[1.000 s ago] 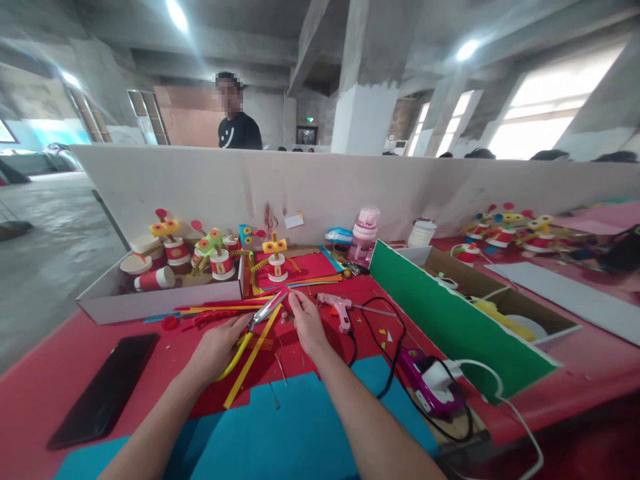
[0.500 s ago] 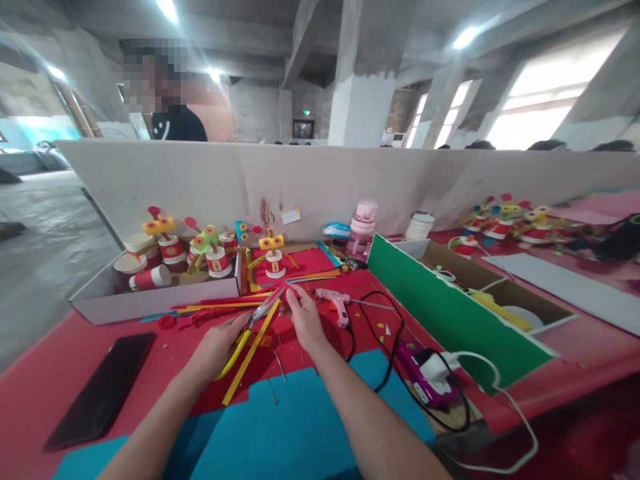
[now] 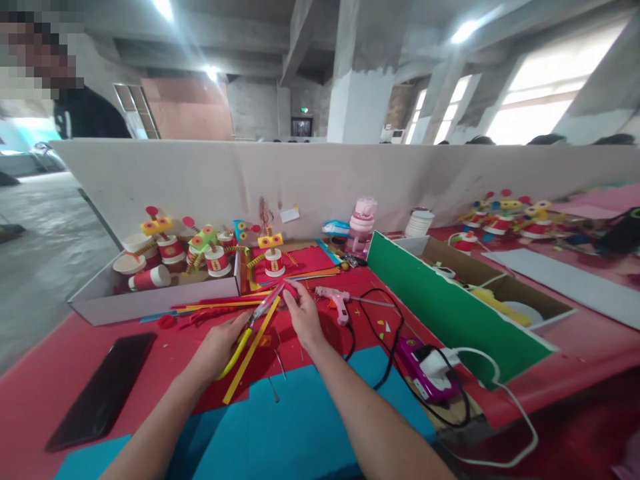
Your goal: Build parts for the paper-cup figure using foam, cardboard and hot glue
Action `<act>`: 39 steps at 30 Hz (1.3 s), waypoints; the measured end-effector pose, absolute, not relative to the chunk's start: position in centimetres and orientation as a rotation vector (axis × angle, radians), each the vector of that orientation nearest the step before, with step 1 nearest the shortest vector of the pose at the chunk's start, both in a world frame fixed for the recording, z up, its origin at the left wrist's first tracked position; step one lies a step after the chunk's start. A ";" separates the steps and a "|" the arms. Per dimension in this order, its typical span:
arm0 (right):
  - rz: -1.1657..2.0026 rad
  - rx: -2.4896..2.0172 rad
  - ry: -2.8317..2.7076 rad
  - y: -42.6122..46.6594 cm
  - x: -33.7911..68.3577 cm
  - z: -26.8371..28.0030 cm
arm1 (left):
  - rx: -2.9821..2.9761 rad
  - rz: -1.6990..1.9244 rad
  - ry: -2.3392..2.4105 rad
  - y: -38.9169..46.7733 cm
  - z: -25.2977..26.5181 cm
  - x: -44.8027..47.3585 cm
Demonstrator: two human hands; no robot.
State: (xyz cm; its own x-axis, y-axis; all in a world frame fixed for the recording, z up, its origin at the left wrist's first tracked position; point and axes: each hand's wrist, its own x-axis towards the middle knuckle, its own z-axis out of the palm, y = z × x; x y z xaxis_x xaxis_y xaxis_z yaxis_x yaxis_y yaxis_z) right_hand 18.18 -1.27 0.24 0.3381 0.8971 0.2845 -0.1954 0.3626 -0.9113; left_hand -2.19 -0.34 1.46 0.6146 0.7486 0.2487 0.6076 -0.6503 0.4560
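Observation:
My left hand (image 3: pixel 225 343) is closed round the yellow handles of a pair of scissors (image 3: pixel 245 338). Their blades point away and to the right, up to a piece of red paper (image 3: pixel 290 289) pinched in my right hand (image 3: pixel 303 313). Whether the blades are closed on the paper is too small to tell. A yellow paper strip (image 3: pixel 253 353) lies slanting beneath the scissors. Behind my hands stands a paper-cup figure (image 3: pixel 275 260) with a yellow head. To the right of my right hand rests a pink glue gun (image 3: pixel 337 303).
On the left are a white box (image 3: pixel 160 301) of paper-cup figures and a black phone (image 3: pixel 103 390). A green-sided box (image 3: pixel 450 310), purple power strip (image 3: pixel 430 373) and cords lie right. Blue sheets (image 3: pixel 280 427) cover the front. A white partition (image 3: pixel 310 173) closes off the back.
The person behind the partition has moved left. My right hand has turned slightly with the red paper, while my left hand keeps its hold on the scissors in nearly the same place.

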 end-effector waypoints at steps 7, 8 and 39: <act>0.872 -0.896 -0.945 -1.7 18.6 1.0 | 2.516 0.595 1.105 -0.3 1.5 -2.4; 0.890 -0.879 -0.933 -1.7 18.6 1.0 | 2.522 0.598 1.110 -0.2 1.5 -2.5; 0.888 -0.836 -0.936 -1.6 18.2 0.7 | 2.528 0.559 1.112 -0.2 1.5 -2.1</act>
